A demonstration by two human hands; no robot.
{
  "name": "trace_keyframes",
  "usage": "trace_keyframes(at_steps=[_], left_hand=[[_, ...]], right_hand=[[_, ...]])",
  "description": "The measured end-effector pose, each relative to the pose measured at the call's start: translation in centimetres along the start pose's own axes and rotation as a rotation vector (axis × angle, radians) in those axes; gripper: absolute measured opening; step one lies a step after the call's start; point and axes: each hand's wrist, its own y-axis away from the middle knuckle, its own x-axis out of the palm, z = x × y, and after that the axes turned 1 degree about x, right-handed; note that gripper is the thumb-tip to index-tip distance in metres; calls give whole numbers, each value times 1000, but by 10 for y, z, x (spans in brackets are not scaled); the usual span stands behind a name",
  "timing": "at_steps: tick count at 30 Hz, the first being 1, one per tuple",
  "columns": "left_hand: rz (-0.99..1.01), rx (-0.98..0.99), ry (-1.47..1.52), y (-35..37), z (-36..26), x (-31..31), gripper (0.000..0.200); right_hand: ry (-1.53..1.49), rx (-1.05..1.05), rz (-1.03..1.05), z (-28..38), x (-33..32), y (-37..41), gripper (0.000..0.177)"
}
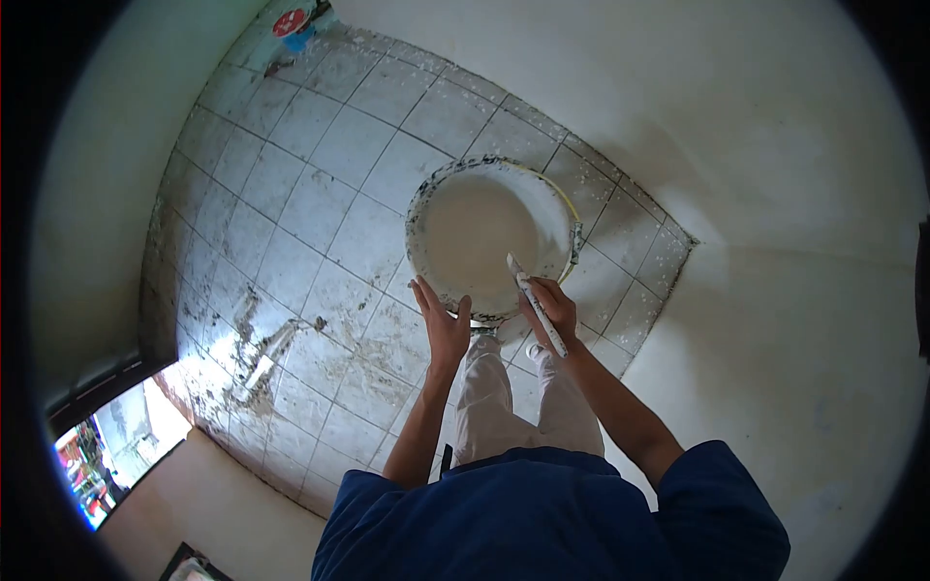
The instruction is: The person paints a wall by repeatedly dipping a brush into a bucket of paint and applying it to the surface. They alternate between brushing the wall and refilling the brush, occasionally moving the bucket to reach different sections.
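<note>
A large round bucket (pixel 418 242) stands on the tiled floor in front of my feet, its rim spattered with dark marks. Pale, creamy liquid (pixel 480 232) like paint fills it partway. My left hand (pixel 446 329) is at the near left of the rim, thumb and fingers spread apart, fingertips right at the edge. In my right hand (pixel 550 312), at the near right of the bucket, is a slim white-smeared stick (pixel 552 334). Its upper end overlaps the liquid in this view, and its lower end points back along my wrist. A yellowish handle (pixel 562 194) curves round the bucket's far right side.
Dirty, speckled floor tiles (pixel 329 213) surround the bucket. Pale walls (pixel 775 320) meet in a corner on the right. A red and blue container (pixel 294 29) sits at the far left by the wall. Debris (pixel 266 358) lies on the left, near a bright doorway (pixel 126 436).
</note>
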Motion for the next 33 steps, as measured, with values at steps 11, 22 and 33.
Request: trace_keyframes(at_steps=[11, 22, 33], left_hand=[[66, -83, 22, -29, 19, -13, 88], [-22, -185, 134, -22, 27, 0, 91], [59, 325, -2, 13, -161, 58, 60]], right_hand=[[-126, 118, -107, -5, -4, -14, 24], [-371, 310, -252, -3, -2, -25, 23], [-1462, 742, -721, -9, -182, -81, 20]])
